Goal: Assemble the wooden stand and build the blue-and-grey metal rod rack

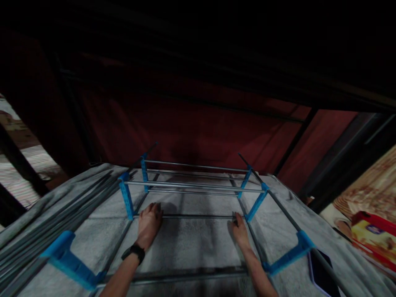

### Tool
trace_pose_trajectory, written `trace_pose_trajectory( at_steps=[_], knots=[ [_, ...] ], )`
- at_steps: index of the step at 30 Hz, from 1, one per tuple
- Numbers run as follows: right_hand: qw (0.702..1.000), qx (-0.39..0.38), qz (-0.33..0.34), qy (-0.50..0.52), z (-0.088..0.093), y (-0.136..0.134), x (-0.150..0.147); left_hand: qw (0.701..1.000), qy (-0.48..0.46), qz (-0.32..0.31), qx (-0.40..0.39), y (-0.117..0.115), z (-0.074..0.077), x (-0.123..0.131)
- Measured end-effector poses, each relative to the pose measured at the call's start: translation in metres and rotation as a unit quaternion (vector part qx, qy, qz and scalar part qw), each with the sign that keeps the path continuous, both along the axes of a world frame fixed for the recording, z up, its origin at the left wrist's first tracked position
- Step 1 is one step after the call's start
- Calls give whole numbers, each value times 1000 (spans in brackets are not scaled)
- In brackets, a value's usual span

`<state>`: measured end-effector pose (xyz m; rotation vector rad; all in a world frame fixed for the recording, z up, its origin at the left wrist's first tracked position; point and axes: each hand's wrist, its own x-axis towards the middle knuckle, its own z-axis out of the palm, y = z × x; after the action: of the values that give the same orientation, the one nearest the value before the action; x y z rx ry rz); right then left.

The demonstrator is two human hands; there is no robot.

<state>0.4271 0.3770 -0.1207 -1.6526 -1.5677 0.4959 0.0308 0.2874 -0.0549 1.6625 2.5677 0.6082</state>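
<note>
A frame of thin grey metal tubes joined by blue plastic connectors [126,200] lies on a grey cloth. My left hand [150,218], with a dark watch on the wrist, is closed around the left part of a lower crossing tube [198,217], close to a blue connector. At the other end of that tube, beside the right connector [257,205], my right hand [239,230] is closed on it too. Its fingertips are partly hidden. Nearer to me, another crossing tube [185,277] runs between two larger-looking blue connectors.
Several loose metal tubes [71,214] lie in a bundle at the left. A phone [323,272] rests on the cloth [198,245] at the right, near a red and yellow package [374,239]. Dark red fabric [198,128] hangs behind the frame.
</note>
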Motion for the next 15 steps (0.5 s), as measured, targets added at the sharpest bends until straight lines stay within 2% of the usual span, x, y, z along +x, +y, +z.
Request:
trace_pose_trajectory(
  at_steps=[5,8,10,15],
  knots=[
    [1000,2,1,13,-25,-31,25,999,11,38,3,-26,-21,5],
    [1000,0,-24,10,-33,-36,37,999,35,-13,-5,-34,-26,4],
    [999,10,-34,4,-32,-35,41,997,53,-44,-19,-37,-25,2],
    [999,26,-42,-10,-13,-28,39,993,87,-63,-51,-33,-10,-1]
  ],
)
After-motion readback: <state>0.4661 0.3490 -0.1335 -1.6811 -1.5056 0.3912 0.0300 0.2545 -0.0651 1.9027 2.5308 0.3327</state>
